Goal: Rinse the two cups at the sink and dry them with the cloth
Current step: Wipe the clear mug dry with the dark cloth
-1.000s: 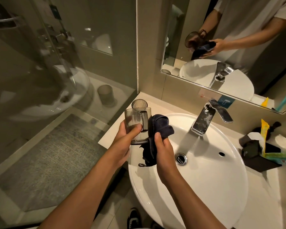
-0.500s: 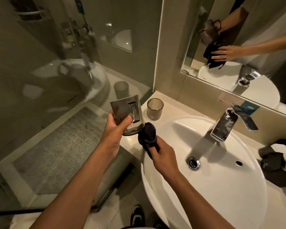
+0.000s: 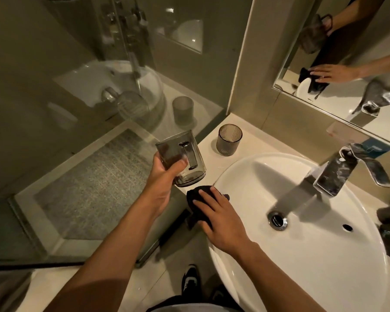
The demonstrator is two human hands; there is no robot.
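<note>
Left hand (image 3: 164,176) wraps the handled cup (image 3: 181,158) mid-frame, clear of the worktop (image 3: 212,167), likely to park it by the ribbed cup (image 3: 229,139); right hand (image 3: 218,212) flat, fingers spread, pinning the cloth (image 3: 196,199) on the basin rim (image 3: 221,179).

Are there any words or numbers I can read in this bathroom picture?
None can be read.
Ribbed cup on the counter: a faint mark near its base, too blurred.
Blue sticker on the wall behind the tap: too blurred.
Handled cup: no text showing.
</note>
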